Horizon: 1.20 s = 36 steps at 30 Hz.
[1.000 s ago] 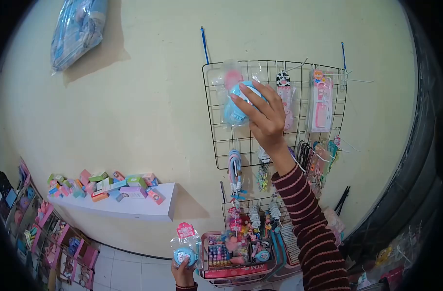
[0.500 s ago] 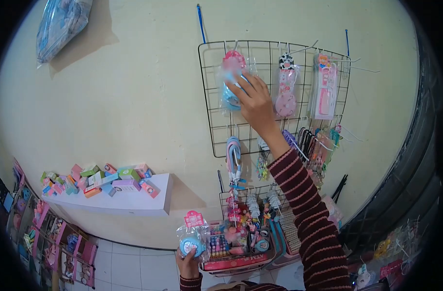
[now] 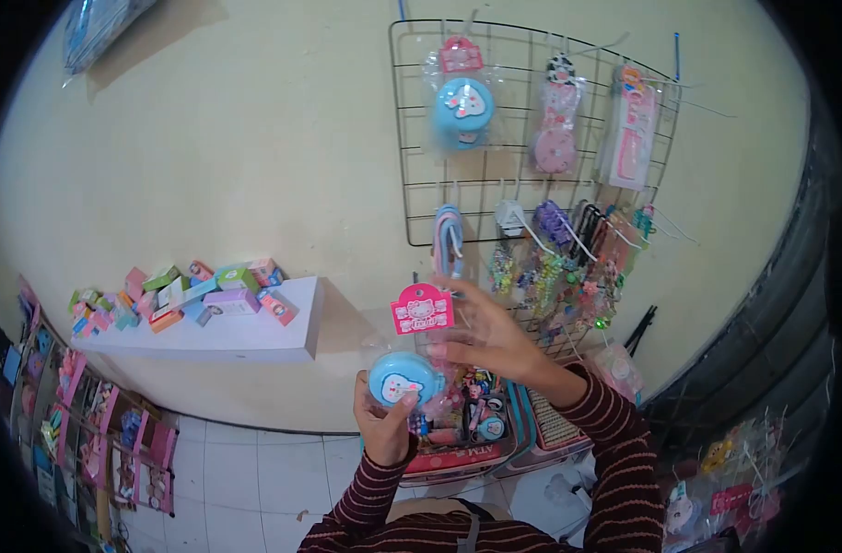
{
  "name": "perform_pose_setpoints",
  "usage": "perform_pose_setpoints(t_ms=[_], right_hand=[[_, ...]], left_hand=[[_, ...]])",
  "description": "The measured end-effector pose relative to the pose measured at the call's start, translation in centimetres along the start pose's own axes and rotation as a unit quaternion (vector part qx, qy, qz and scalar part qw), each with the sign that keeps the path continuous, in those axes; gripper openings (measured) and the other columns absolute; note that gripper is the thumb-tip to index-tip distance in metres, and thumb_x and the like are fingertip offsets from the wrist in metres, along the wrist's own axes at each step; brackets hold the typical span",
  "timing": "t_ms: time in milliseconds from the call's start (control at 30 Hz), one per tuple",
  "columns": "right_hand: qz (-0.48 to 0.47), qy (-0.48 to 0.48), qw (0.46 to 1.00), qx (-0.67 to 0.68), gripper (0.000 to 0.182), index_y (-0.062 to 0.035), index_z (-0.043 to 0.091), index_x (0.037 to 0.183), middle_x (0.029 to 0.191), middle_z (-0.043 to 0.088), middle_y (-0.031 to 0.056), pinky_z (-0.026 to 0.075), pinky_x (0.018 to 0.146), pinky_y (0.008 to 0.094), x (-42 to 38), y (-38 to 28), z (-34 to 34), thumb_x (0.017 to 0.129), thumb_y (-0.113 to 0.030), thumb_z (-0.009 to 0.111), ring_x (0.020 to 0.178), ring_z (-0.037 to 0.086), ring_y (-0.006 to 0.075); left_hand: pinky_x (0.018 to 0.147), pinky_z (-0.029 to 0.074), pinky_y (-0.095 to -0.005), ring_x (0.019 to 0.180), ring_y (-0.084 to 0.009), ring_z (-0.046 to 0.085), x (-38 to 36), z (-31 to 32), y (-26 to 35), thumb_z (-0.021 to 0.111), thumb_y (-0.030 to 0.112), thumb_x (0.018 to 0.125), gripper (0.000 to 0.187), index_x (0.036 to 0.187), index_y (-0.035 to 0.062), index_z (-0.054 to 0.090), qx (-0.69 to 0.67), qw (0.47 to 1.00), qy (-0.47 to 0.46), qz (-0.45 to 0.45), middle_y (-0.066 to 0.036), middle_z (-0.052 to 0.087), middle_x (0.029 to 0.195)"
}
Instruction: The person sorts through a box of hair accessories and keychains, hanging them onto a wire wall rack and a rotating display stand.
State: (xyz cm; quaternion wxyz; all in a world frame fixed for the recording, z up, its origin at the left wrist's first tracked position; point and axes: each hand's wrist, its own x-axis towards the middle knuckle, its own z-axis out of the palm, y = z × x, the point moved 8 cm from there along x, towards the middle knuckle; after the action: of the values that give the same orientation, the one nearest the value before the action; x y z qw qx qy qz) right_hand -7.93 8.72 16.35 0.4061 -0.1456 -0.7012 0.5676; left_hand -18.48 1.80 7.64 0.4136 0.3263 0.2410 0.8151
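My left hand [image 3: 384, 426] grips a packaged round blue case [image 3: 404, 378], its thumb across the front, where a white cartoon character is printed. Clear plastic surrounds the case, topped by a pink header card [image 3: 422, 310] with a hole. My right hand [image 3: 499, 341] is at the card's right side, thumb and forefinger spread apart and overlapping the packet's edge in this view. On the black wire grid [image 3: 513, 37] above hangs a similar blue packet [image 3: 464, 106], beside a pink round packet [image 3: 555, 147].
Hair bands [image 3: 447, 235] and beaded strings [image 3: 541, 276] hang lower on the grid. A white wall shelf [image 3: 297, 323] carries several small boxes. Below my hands stands a red bin [image 3: 462, 455] of trinkets. Pink shelving [image 3: 99, 415] stands left, a dark shutter [image 3: 762, 323] right.
My right hand has come down from the blue packet on the grid to beside the held packet. My left hand has raised its packet. The view has tilted downward.
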Motion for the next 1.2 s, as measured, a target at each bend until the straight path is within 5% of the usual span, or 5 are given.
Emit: perform_pose_setpoints(t_ms=[233, 333, 433, 733, 1200], right_hand=[[0.034, 0.091, 0.994, -0.044, 0.023, 0.0039, 0.052, 0.096, 0.084, 0.058, 0.0083, 0.044, 0.069, 0.0230, -1.2, -2.9, -2.4, 0.077, -0.011, 0.053, 0.077, 0.055, 0.0122], [-0.044, 0.133, 0.987, -0.079, 0.022, 0.0037, 0.052, 0.094, 0.080, 0.059, 0.0077, 0.045, 0.062, 0.0218, 0.1, -7.5, -3.1, 0.079, -0.012, 0.051, 0.071, 0.056, 0.0110], [-0.159, 0.164, 0.973, -0.042, 0.021, 0.0023, 0.055, 0.088, 0.073, 0.059, 0.0073, 0.046, 0.061, 0.0217, 2.7, -12.3, -4.2, 0.078, -0.016, 0.051, 0.066, 0.057, 0.0116], [-0.252, 0.225, 0.936, -0.103, 0.021, -0.0002, 0.056, 0.085, 0.073, 0.059, 0.0063, 0.044, 0.058, 0.0214, 9.8, -17.2, -7.7, 0.079, -0.020, 0.050, 0.060, 0.056, 0.0095], [-0.169, 0.313, 0.908, -0.224, 0.022, -0.0008, 0.058, 0.077, 0.064, 0.058, 0.0088, 0.043, 0.052, 0.0249, 13.9, -14.5, -12.2, 0.073, -0.022, 0.054, 0.056, 0.055, 0.0145]], left_hand=[[0.074, 0.040, -0.0278, 0.082, -0.0150, 0.050, 0.0, 4.2, -2.1, 0.059, 0.001, 0.068, 0.034, 0.093, 0.0020, 0.036, -0.005, 0.997, -0.062, -0.040, -0.009, 0.048, 0.085], [0.080, 0.039, -0.0391, 0.095, -0.0295, 0.047, -0.6, 5.2, -1.3, 0.053, 0.015, 0.075, 0.046, 0.112, 0.0021, 0.028, 0.016, 0.991, -0.131, 0.025, -0.016, 0.043, 0.103], [0.081, 0.039, -0.0381, 0.097, -0.0312, 0.046, -1.1, 4.2, -1.3, 0.051, 0.015, 0.076, 0.044, 0.111, 0.0023, 0.029, 0.050, 0.991, -0.126, 0.008, -0.019, 0.042, 0.108], [0.074, 0.044, -0.0323, 0.092, -0.0273, 0.051, -1.8, -3.6, -1.5, 0.046, 0.009, 0.076, 0.033, 0.105, 0.0011, 0.034, 0.063, 0.997, -0.035, -0.018, -0.020, 0.046, 0.104], [0.072, 0.042, -0.0297, 0.089, -0.0237, 0.051, -1.7, -6.8, -2.2, 0.048, 0.011, 0.076, 0.028, 0.100, 0.0031, 0.037, 0.080, 0.996, 0.020, -0.046, -0.017, 0.049, 0.099]])
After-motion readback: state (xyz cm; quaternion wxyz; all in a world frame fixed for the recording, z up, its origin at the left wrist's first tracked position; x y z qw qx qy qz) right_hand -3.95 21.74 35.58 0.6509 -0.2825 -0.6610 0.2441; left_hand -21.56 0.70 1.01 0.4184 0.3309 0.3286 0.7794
